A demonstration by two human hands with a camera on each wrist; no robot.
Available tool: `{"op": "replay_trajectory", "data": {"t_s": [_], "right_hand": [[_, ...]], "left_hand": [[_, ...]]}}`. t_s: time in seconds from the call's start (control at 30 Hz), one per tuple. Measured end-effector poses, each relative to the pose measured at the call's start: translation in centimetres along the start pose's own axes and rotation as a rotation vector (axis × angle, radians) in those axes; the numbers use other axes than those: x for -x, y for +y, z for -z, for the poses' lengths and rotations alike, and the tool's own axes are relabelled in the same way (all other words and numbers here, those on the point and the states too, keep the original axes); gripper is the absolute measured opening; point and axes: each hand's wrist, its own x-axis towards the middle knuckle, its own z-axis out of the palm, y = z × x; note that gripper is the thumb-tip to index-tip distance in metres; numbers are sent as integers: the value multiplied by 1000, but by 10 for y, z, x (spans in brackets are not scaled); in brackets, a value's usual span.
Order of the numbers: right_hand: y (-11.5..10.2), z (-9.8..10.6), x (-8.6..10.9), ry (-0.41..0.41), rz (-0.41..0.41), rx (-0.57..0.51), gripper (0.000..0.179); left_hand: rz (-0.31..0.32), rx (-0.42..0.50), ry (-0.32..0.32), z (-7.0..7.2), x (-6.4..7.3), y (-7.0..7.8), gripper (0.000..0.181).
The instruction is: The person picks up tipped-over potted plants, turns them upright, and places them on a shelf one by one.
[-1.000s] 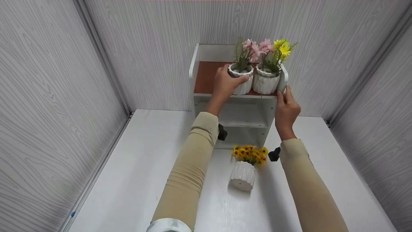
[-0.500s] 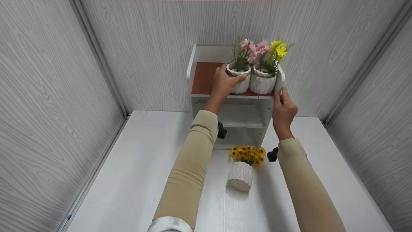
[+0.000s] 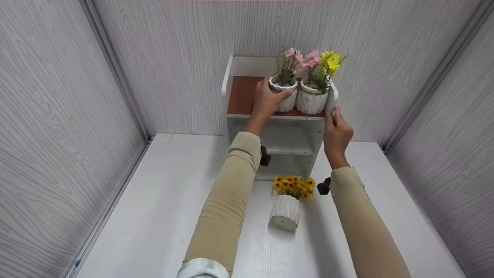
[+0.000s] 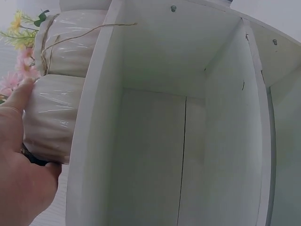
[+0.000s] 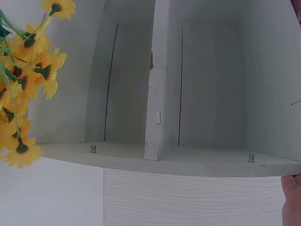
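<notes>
My left hand [image 3: 266,102] holds a white fluted pot [image 3: 286,102] with pink flowers, its thumb across the front of the rim. The pot stands upright on the red-brown top of a small white shelf [image 3: 276,116]. Close beside it, on the right, is a second white pot [image 3: 312,101] with pink and yellow flowers and a thin string round it [image 4: 82,35]. With thumb and finger my right hand [image 3: 337,133] pinches the shelf's right side at the top board's front corner; only part of that hand [image 5: 292,200] shows in the right wrist view.
A third white pot [image 3: 286,210] with orange-yellow flowers [image 5: 28,80] lies tipped on the white table [image 3: 185,185], in front of the shelf. Two compartments [image 4: 155,141] face forward below the top board. Grey wood-patterned walls [image 3: 185,69] surround the table.
The head view has shifted slightly, so everything appears a little further left. Both hands keep their grips, and the pots stay in place on the shelf and table.
</notes>
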Motion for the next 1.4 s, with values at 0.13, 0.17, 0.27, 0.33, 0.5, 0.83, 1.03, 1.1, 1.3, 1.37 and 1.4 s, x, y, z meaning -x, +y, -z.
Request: {"op": "replay_trajectory", "data": {"t_s": [0.13, 0.17, 0.27, 0.33, 0.5, 0.83, 1.03, 1.1, 1.3, 1.37, 1.4], "right_hand": [[0, 1, 1, -10, -19, -18, 40], [0, 1, 2, -15, -23, -21, 41], [1, 1, 1, -24, -29, -23, 40], [2, 1, 0, -27, -28, -25, 40], [2, 2, -2, -12, -16, -31, 38], [3, 3, -3, -16, -2, -7, 31], [3, 6, -4, -36, -4, 21, 33], [4, 6, -4, -36, -1, 22, 34], [5, 4, -6, -33, 31, 9, 29], [5, 3, -6, -31, 33, -4, 27], [4, 3, -6, -29, 31, -8, 26]], "left_hand": [[1, 21, -39, 4, 8, -3, 109], [4, 24, -42, 6, 10, -5, 111], [5, 14, -25, 10, 19, -10, 112], [-1, 9, -9, 12, 25, -14, 110], [-47, 24, 22, 15, 37, -15, 107], [-106, 63, 18, 18, 70, -9, 102], [-126, 63, 8, 19, 92, -18, 100], [-118, 68, -10, 19, 101, -23, 100], [-56, 115, -49, 17, 130, -46, 102], [-40, 133, -43, 16, 140, -56, 101], [-37, 143, -38, 15, 145, -61, 100]]}}
